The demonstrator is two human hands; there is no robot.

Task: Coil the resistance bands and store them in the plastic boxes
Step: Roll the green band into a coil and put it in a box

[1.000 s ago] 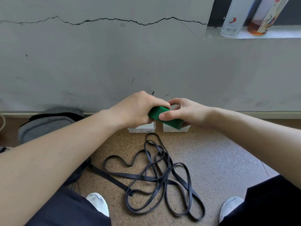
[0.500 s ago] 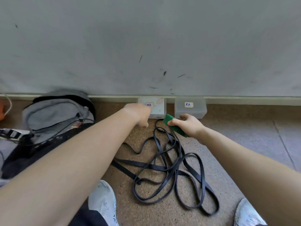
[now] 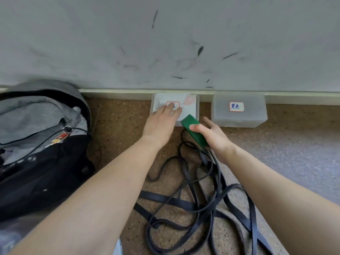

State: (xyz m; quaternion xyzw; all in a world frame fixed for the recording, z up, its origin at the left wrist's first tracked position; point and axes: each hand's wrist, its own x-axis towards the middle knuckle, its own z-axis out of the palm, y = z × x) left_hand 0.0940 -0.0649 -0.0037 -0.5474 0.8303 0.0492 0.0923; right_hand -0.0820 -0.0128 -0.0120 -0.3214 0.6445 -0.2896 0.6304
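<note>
My right hand (image 3: pixel 213 137) grips a coiled green resistance band (image 3: pixel 195 130), held just in front of the left plastic box (image 3: pixel 191 105). That box is translucent white, stands against the skirting, and carries a red-framed label partly covered by my fingers. My left hand (image 3: pixel 161 124) lies flat on its lid with fingers spread. A second plastic box (image 3: pixel 239 115), with a blue handwritten label, stands to its right, lid on. Loose black resistance bands (image 3: pixel 200 199) lie tangled on the floor between my arms.
A grey and black backpack (image 3: pixel 40 144) lies on the floor at the left, close to my left arm. A scuffed grey wall (image 3: pixel 165 43) rises right behind the boxes. Grey carpet (image 3: pixel 294 155) covers the floor on the right.
My left hand let go of the green band and reached forward onto the left box's lid. My right hand keeps the coiled band and moved toward that box. The view dropped and came closer.
</note>
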